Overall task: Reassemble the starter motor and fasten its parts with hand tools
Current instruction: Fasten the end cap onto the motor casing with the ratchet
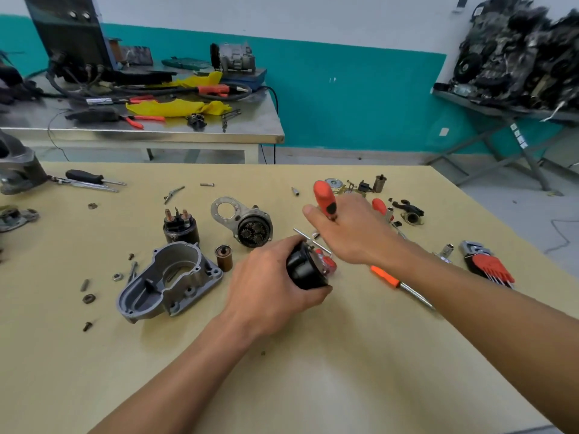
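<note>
My left hand (pixel 269 286) grips the black starter motor body (pixel 305 269) lying on its side on the tan table (pixel 313 371). My right hand (pixel 347 228) holds a screwdriver by its orange handle (pixel 324 198), the handle pointing up and away; its shaft is hidden by the hand. Long through bolts (pixel 308 238) stick out of the motor body under my right hand. The planetary gear housing (pixel 250 228), the solenoid (pixel 180 225), the grey aluminium nose housing (pixel 170 281) and a brown sleeve (pixel 224 257) stand to the left.
Loose screws and nuts (pixel 89 297) lie at the left. An orange-handled driver (pixel 401 285), a hex key set (pixel 488 264), a socket (pixel 446 250) and small parts (pixel 407 211) lie at the right. A steel bench (pixel 156 133) with tools stands behind.
</note>
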Demonstrator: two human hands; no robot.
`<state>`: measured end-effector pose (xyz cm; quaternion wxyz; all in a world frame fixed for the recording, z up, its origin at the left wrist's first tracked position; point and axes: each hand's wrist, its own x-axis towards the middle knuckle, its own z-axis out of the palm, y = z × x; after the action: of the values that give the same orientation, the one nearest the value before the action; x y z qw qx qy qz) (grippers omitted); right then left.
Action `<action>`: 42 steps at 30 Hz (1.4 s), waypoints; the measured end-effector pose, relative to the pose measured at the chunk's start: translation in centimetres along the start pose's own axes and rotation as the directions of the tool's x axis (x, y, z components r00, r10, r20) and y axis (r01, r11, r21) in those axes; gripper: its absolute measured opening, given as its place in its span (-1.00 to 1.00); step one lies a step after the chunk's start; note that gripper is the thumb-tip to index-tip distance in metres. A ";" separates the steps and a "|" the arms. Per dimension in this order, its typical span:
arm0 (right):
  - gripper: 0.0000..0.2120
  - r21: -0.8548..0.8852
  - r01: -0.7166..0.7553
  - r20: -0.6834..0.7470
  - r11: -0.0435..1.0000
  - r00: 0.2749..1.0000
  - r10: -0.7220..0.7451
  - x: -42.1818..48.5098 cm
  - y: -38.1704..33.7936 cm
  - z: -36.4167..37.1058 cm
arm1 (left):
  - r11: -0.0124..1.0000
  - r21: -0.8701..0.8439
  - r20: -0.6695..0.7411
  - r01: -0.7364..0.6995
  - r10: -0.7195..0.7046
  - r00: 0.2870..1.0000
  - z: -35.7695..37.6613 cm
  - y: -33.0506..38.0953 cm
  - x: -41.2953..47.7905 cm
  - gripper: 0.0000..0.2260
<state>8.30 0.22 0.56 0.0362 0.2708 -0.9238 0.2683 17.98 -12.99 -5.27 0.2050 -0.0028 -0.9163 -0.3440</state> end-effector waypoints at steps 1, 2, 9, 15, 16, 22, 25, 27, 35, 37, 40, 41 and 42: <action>-0.47 0.092 -0.020 -0.028 0.996 0.999 0.022 0.9 -0.2 -0.8 | 1.000 -0.018 -0.015 -0.005 0.005 1.000 0.0 -0.1 0.0 -0.52; -0.51 0.188 -0.044 -0.065 0.981 0.996 0.057 2.0 -0.3 -1.5 | 0.999 -0.041 -0.034 -0.006 0.004 0.999 0.0 -0.3 0.0 -0.48; -0.72 -0.102 -0.186 0.085 0.977 0.977 0.195 10.6 0.4 -0.2 | 0.945 -0.328 -0.144 -0.001 -0.048 0.988 -0.5 -2.4 -0.4 -0.35; -0.75 -0.265 -0.226 0.178 0.937 0.944 0.278 14.2 2.0 5.6 | 0.852 -0.521 -0.276 -0.054 -0.108 0.955 -0.9 -3.8 -0.2 -0.41; -0.76 -0.258 -0.236 0.200 0.937 0.936 0.291 14.6 2.1 6.2 | 0.836 -0.543 -0.311 -0.076 -0.117 0.943 -1.3 -3.5 -0.1 -0.43; -0.66 -0.273 -0.247 0.248 0.930 0.916 0.316 15.9 3.9 9.1 | 0.874 -0.421 -0.515 -0.242 -0.011 0.857 -9.7 -1.2 6.0 -0.54; -0.54 -0.272 -0.245 0.219 0.930 0.926 0.308 15.9 4.4 9.8 | 0.912 -0.392 -0.445 -0.120 -0.074 0.892 -13.7 -2.1 12.0 -0.59; -0.57 -0.268 -0.234 0.223 0.934 0.928 0.297 15.7 4.3 10.2 | 0.933 -0.358 -0.388 -0.019 -0.130 0.913 -13.9 -4.0 15.0 -0.60; -0.81 -0.314 -0.220 0.184 0.924 0.940 0.286 14.5 3.8 10.6 | 0.949 -0.121 -0.248 0.290 -0.312 0.917 -9.6 -13.0 19.0 -0.52; -0.80 -0.362 -0.189 0.166 0.913 0.951 0.263 14.3 3.7 10.2 | 0.948 -0.074 -0.261 0.309 -0.317 0.912 -8.7 -14.1 18.8 -0.52; -0.75 -0.401 -0.171 0.146 0.900 0.958 0.247 13.8 3.5 9.4 | 0.948 -0.028 -0.260 0.318 -0.314 0.913 -8.1 -14.9 18.6 -0.51; -0.75 -0.405 -0.168 0.128 0.899 0.963 0.238 13.7 3.3 9.2 | 0.947 -0.021 -0.258 0.321 -0.315 0.913 -8.0 -15.0 18.6 -0.51; -0.74 -0.399 -0.165 0.095 0.902 0.971 0.219 13.6 3.0 8.9 | 0.945 -0.021 -0.254 0.325 -0.319 0.913 -8.0 -15.0 18.6 -0.51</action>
<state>-4.15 -8.77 -5.59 -0.0012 0.1836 -0.9810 0.0629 1.76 -31.98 -2.26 0.2611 0.1945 -0.8740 -0.3607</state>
